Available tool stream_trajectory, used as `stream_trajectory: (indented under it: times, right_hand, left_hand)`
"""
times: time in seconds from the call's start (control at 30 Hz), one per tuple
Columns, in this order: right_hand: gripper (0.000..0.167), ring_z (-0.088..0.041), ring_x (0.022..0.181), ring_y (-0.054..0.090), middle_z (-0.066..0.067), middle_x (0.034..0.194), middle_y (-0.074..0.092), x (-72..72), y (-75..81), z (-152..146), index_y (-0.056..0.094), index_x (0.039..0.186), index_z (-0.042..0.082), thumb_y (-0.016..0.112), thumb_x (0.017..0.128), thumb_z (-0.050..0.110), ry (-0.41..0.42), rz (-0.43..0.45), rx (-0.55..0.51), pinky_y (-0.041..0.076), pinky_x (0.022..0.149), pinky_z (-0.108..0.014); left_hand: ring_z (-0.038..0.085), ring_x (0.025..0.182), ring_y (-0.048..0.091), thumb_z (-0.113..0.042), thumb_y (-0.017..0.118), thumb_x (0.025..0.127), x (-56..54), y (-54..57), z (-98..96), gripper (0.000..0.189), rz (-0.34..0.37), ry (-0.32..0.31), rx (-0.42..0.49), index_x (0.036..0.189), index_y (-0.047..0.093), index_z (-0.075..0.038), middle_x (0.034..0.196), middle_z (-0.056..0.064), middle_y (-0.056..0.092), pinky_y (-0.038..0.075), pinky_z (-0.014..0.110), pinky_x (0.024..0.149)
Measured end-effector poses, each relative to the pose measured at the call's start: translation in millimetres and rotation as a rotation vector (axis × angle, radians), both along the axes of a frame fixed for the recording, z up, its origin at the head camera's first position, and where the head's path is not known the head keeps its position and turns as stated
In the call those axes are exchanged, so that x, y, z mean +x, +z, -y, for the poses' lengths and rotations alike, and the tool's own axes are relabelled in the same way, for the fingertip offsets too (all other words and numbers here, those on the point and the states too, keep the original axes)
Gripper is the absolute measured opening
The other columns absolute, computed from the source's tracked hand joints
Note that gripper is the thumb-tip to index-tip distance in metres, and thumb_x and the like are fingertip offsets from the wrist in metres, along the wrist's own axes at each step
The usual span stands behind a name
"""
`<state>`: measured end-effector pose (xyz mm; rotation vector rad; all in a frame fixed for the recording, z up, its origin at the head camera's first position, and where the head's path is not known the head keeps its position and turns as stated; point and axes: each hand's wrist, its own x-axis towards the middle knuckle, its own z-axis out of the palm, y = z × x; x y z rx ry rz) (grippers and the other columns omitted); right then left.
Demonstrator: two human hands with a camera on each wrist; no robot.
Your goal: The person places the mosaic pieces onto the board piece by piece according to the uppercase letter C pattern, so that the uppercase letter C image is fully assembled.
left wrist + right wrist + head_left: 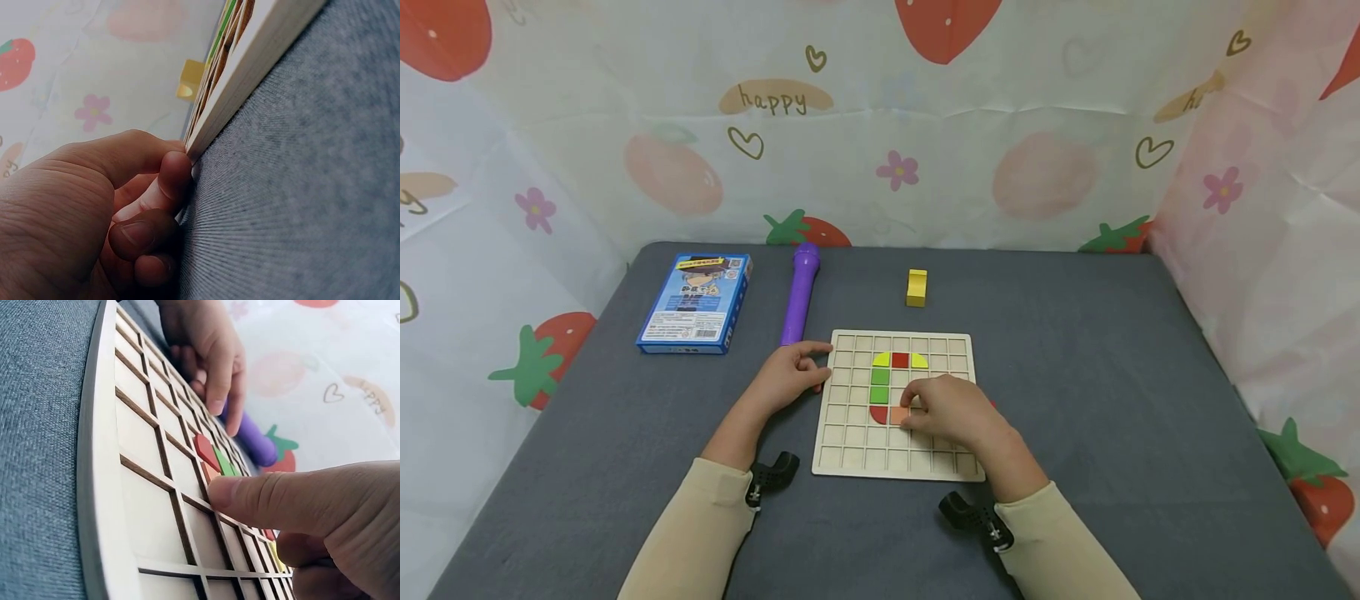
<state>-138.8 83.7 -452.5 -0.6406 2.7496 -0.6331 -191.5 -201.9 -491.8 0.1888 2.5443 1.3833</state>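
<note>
A square wooden grid board [850,457] lies flat on the grey cloth. Set in its cells are green square tiles [879,386], a red square [900,360], yellow rounded pieces [919,361] and a red rounded piece [878,413]. My right hand [951,408] pinches an orange square tile [896,415] at a cell beside the red rounded piece; the right wrist view shows the thumb [250,497] on this tile [210,472]. At the board's left edge, my left hand [786,379] touches the wood with thumb and index fingertips, its other fingers bent.
Left of the board stand a blue box [696,308] and a purple microphone-shaped stick [801,292]. A yellow block [917,288] sits behind the board. Something small and red [993,404] shows past the right hand. Patterned curtains [895,125] enclose the table.
</note>
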Motion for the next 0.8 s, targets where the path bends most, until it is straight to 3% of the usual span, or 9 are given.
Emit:
stream_trajectory:
  times: [0.27, 0.4, 0.8]
  right_hand:
    - [0.022, -0.01, 0.068, 0.053, 0.009, 0.076, 0.065, 0.1, 6.6, -6.0, 0.077, 0.105, 0.021, 0.081, 0.088, 0.034, -0.008, -0.016, -0.011, 0.046, 0.067, -0.035]
    - [0.023, -0.012, 0.058, 0.046, 0.005, 0.064, 0.055, -2.5, 14.0, -17.0, 0.077, 0.11, 0.019, 0.075, 0.093, 0.034, -0.06, -0.004, -0.053, 0.039, 0.057, -0.033]
    - [0.028, -0.016, 0.054, 0.044, 0.0, 0.066, 0.049, -12.8, 23.3, -59.7, 0.073, 0.116, 0.011, 0.073, 0.095, 0.03, -0.214, 0.019, -0.141, 0.037, 0.055, -0.034]
  left_hand:
    - [0.019, 0.06, 0.051, -0.016, 0.07, 0.096, 1.5, 1.2, -0.1, 0.044, -0.009, -0.011, 0.005, 0.138, 0.062, -0.005, 0.066, 0.004, 0.063, 0.038, 0.036, 0.069]
    - [0.019, 0.06, 0.051, -0.017, 0.07, 0.096, 1.4, 1.5, -0.4, 0.045, -0.005, -0.01, 0.004, 0.138, 0.062, -0.006, 0.066, 0.004, 0.063, 0.038, 0.036, 0.07]
    - [0.019, 0.06, 0.051, -0.017, 0.07, 0.096, 1.4, 1.7, 0.9, 0.044, 0.004, -0.011, 0.014, 0.138, 0.062, -0.007, 0.066, 0.005, 0.064, 0.038, 0.036, 0.069]
